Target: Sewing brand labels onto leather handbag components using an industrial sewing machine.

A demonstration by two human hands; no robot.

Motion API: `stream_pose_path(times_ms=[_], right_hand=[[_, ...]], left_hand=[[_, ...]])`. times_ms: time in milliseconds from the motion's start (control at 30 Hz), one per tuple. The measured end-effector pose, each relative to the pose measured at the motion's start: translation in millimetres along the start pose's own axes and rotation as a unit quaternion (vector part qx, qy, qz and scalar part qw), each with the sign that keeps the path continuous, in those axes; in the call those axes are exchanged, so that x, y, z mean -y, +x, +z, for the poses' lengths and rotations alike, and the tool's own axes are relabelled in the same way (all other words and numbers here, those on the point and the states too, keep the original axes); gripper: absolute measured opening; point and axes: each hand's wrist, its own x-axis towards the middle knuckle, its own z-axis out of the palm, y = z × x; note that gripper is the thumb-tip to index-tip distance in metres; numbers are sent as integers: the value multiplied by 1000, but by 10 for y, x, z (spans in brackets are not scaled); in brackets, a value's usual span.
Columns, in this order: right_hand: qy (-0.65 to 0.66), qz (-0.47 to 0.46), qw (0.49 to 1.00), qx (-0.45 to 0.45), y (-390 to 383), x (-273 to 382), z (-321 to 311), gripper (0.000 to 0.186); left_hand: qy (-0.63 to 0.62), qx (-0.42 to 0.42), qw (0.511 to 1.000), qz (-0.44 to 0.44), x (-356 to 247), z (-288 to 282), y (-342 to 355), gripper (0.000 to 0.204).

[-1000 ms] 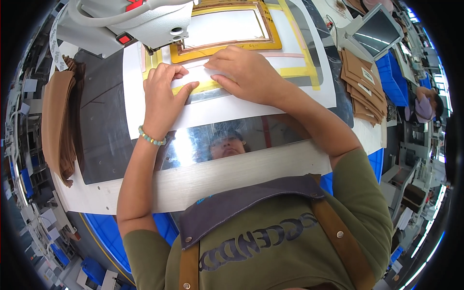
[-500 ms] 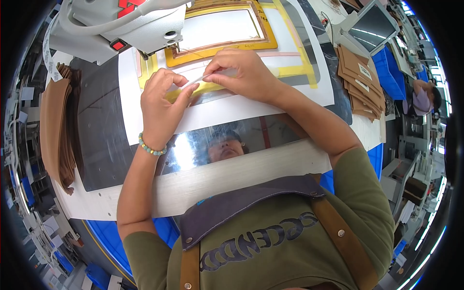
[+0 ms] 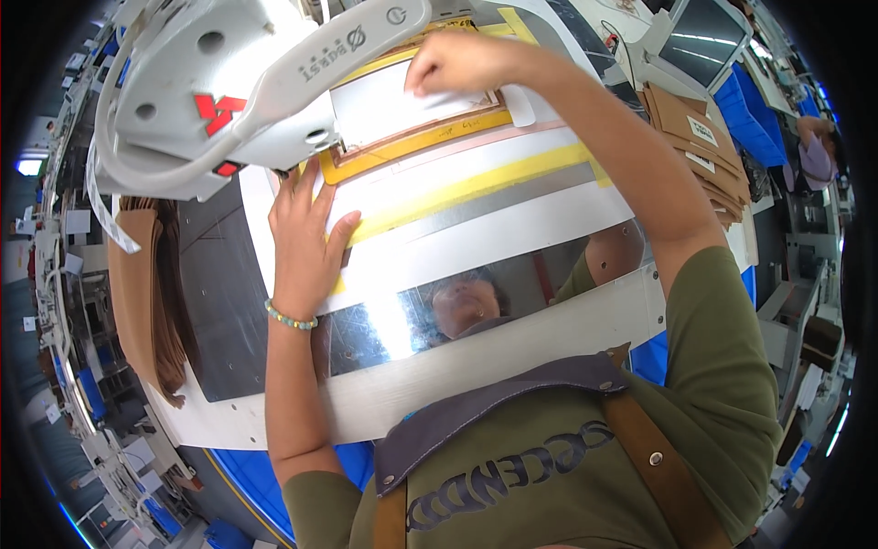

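Note:
My left hand (image 3: 302,242) lies flat with fingers spread on the white template sheet (image 3: 476,215), beside the lower left corner of the yellow frame (image 3: 421,139). My right hand (image 3: 457,64) is over the frame's white window, blurred, with curled fingers; what they hold, if anything, I cannot make out. A strip of yellow tape (image 3: 466,188) crosses the sheet below the frame. The grey-white machine head (image 3: 197,78), with red markings and a curved arm, overhangs the upper left, next to the frame.
Stacked brown panels stand left (image 3: 142,293) and right (image 3: 686,137) of the shiny plate (image 3: 366,339). Upper right are a screen (image 3: 690,41) and blue bin (image 3: 745,110). A co-worker (image 3: 814,151) is at the far right. The metal table edge (image 3: 494,375) runs along my body.
My hands have parted from the white strip they pinched. The left has flattened out; the right has moved up over the frame. The view has shifted, showing more of the machine head.

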Motion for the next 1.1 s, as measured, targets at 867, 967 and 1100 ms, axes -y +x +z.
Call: stream_pose_path(times_ms=[867,967,1100], right_hand=[[102,12,995,11,246,258,440,22],[100,4,995,-1,254,277,465,21],[97,9,995,-12,261,274,515,22]], left_hand=[[33,52,998,-8,-34,-33,9,82],[40,53,998,-2,-49,-43,10,78],[43,52,998,-18,-89,-30,21,74]])
